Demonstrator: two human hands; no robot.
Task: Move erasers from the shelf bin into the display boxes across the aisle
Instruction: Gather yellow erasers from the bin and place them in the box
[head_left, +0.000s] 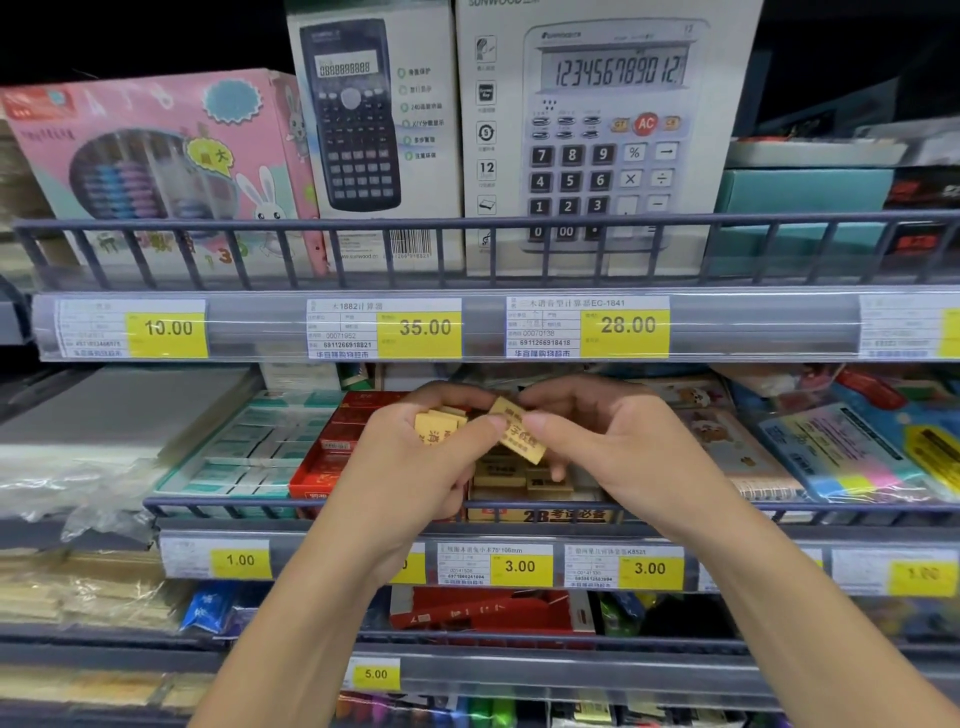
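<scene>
Both hands (415, 447) (602, 441) grip yellow erasers (519, 431) — bin (540, 514) reads "2B".

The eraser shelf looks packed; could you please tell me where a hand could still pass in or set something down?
The only clear way in is over the front rail above the yellow eraser box, where both hands now work. Left, the red boxes and teal boxes lie edge to edge; right, wrapped packs crowd the shelf. No bare patch shows.
</scene>
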